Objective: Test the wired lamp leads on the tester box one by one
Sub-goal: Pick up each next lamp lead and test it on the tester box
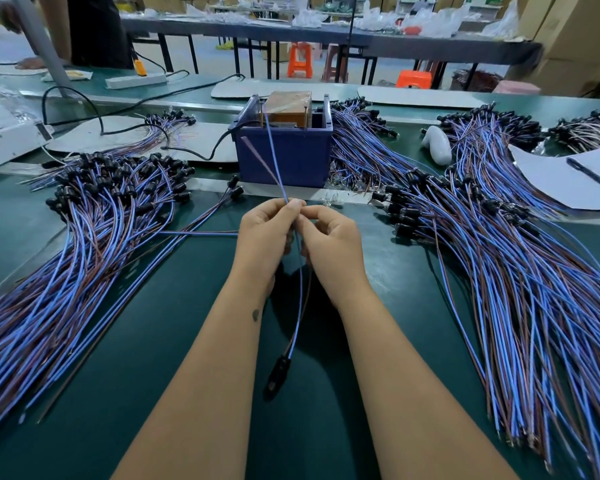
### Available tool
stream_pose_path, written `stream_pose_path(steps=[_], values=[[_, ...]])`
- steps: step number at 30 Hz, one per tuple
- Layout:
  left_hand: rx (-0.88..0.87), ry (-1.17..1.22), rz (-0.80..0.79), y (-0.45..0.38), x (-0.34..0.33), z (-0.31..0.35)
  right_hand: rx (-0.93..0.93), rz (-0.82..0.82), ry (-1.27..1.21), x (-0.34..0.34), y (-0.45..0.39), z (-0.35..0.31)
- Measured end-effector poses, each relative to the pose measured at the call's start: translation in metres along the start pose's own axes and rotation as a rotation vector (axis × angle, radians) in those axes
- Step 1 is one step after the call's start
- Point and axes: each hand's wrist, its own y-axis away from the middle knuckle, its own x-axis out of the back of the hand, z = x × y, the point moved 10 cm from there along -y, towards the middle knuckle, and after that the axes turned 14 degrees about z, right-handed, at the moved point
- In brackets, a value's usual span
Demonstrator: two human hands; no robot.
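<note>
I see both hands raised together over the middle of the green tabletop [174, 341], just in front of the blue box [284, 157]. My left hand [264, 237] has its fingers curled round one lamp lead [300, 289], pinching it near the top, and my right hand [329, 244] pinches the same lead right beside it, fingertips of the two hands touching. From the pinch the blue wire [274, 150] runs up and away to the top of the box, where a brown block [288, 107] sits inside; I cannot tell whether the wire tip touches it. A second, pinkish strand [257, 157] slants up beside the blue one, blurred. Below the hands the lead hangs down between my forearms and ends in a black lamp holder [278, 375] just above the tabletop. A large pile of blue and brown leads [94, 230] with black holders fans out on the left, and another pile [499, 271] spreads on the right, both well apart from my hands. Farther right lie a white sheet [551, 178] with a black pen [591, 174] on it and a white rounded object [437, 145]. A black cable [201, 155] runs into the box from the left
</note>
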Motion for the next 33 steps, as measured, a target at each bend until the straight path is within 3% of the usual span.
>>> stream_pose_path(steps=[6,9,12,14,19,22,29,33], values=[[0.219,0.449,0.056,-0.007,0.008,-0.004,-0.141,-0.262,-0.194,-0.021,0.008,0.002],[0.164,0.406,0.156,-0.011,0.022,-0.004,-0.121,-0.307,-0.226,-0.025,0.011,-0.001],[-0.088,0.088,0.240,-0.010,0.032,0.009,-0.139,-0.172,-0.345,-0.012,0.003,0.000],[-0.199,-0.006,0.198,-0.004,0.025,0.017,-0.123,-0.045,-0.346,0.002,-0.004,0.003],[-0.450,-0.221,-0.130,0.031,-0.026,0.029,-0.168,0.266,-0.227,0.047,-0.020,0.016],[-0.493,-0.271,-0.299,0.059,-0.056,0.021,-0.194,0.296,-0.275,0.063,-0.028,0.016],[-0.602,-0.548,-0.496,0.092,-0.088,0.001,-0.110,0.186,0.326,0.124,-0.053,-0.002],[-0.556,-0.577,-0.433,0.083,-0.081,-0.003,-0.082,0.126,0.801,0.169,-0.066,-0.012]])
